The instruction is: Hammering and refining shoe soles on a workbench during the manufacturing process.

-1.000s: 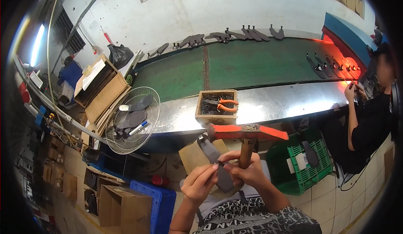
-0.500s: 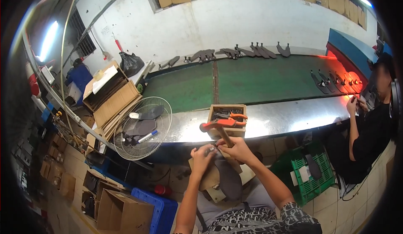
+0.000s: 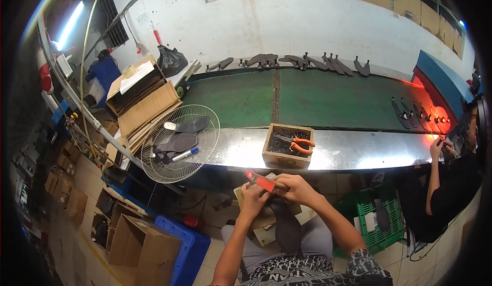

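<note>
My right hand (image 3: pixel 296 188) is closed round the wooden handle of a hammer (image 3: pixel 263 183) with a red head. The hammer's head is over the fingers of my left hand (image 3: pixel 252 200). That hand is closed at the far end of a dark, flat sole-shaped piece (image 3: pixel 288 229), where the fingers and hammer hide the detail. The piece's wide end hangs toward my lap, in front of a pale block (image 3: pixel 262 235) between my knees.
A wooden box (image 3: pixel 288 159) of small dark parts holds orange-handled pliers (image 3: pixel 300 145) on the metal bench edge. At left, a wire basket (image 3: pixel 215 137) has dark pieces and a marker (image 3: pixel 185 154). A green conveyor (image 3: pixel 230 99) lies beyond; a co-worker (image 3: pixel 435 178) sits at right beside a green crate (image 3: pixel 392 229).
The hammer has come down from above my right hand, its head now beside my left fingers. My view has shifted slightly, and the box now appears further right.
</note>
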Motion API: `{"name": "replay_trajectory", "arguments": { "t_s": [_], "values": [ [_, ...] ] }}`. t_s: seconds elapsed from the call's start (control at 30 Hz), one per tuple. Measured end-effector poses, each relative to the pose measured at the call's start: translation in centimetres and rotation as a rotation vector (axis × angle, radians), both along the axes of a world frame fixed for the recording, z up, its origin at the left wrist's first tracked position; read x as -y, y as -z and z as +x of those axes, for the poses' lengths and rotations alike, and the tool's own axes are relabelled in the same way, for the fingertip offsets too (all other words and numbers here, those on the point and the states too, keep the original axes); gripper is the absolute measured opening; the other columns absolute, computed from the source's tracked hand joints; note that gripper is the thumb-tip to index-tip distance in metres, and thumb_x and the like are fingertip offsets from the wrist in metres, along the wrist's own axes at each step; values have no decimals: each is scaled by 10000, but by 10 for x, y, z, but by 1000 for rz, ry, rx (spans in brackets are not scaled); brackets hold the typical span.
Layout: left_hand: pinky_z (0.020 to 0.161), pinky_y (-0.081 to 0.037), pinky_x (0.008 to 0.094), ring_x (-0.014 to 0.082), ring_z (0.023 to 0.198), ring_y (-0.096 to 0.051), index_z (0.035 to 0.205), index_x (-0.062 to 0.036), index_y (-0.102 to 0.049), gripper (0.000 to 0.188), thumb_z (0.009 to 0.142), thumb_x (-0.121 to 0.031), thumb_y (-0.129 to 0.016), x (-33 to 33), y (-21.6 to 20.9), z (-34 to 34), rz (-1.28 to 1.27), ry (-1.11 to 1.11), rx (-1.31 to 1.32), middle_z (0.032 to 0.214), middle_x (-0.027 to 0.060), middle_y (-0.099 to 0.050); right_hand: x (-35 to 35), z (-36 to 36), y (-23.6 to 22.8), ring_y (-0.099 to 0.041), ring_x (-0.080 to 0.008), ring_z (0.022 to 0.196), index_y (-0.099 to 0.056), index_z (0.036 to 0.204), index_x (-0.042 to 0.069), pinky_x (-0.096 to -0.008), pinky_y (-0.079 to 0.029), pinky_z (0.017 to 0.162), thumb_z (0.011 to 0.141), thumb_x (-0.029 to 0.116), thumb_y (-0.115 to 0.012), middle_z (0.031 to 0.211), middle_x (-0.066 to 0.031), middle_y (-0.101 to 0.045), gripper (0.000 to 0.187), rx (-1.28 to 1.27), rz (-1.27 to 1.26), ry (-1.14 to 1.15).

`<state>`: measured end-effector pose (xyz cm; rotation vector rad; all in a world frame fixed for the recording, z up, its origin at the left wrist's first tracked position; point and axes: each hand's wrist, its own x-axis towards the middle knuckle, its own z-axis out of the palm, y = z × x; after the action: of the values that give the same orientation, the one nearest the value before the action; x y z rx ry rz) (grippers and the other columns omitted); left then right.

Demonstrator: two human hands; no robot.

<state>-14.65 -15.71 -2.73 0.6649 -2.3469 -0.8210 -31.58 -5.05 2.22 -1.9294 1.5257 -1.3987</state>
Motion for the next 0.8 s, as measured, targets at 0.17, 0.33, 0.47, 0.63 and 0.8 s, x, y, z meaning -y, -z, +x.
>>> {"name": "replay_trajectory", "arguments": {
  "t_s": [0.17, 0.33, 0.47, 0.63, 0.8],
  "values": [
    [793, -497, 365, 252, 836, -660, 980, -64, -702, 261, 737, -109, -784, -3, 2, -1, 225, -4, -257, 888, 106, -695, -2, 5, -9, -639, -316, 898, -644, 1029, 15, -372, -518, 768, 791, 55, -698, 1019, -104, -645, 247, -98, 96, 17],
    [684, -518, 321, 167, 788, -678, 1000, -23, -707, 283, 737, -81, -794, -5, -3, -4, 302, -45, -252, 828, 122, -706, -16, 13, -11, -664, -266, 838, -629, 1103, 16, -321, -520, 738, 840, 89, -677, 965, -132, -659, 277, 123, 74, 126],
    [713, -517, 289, 154, 770, -661, 1045, -35, -723, 308, 752, -107, -783, -8, -6, 0, 276, -29, -334, 883, 100, -721, -48, 40, -50, -658, -230, 817, -578, 1260, 7, -287, -505, 741, 900, 93, -658, 948, -159, -660, 379, 135, -9, 301],
    [704, -491, 253, 128, 762, -633, 1015, -26, -726, 276, 756, -111, -766, -7, -10, -5, 384, 31, -356, 867, 75, -713, -89, 58, -55, -614, -282, 710, -545, 1310, 16, -341, -490, 667, 904, 81, -643, 892, -174, -632, 423, 42, 23, 425],
    [802, -496, 284, 162, 845, -664, 998, -26, -730, 249, 757, -86, -752, -7, -11, 1, 403, 79, -354, 938, 88, -726, -91, 59, -56, -587, -323, 682, -530, 1328, 37, -368, -478, 629, 909, 75, -634, 839, -179, -599, 434, 7, 137, 377]
  ]
}}
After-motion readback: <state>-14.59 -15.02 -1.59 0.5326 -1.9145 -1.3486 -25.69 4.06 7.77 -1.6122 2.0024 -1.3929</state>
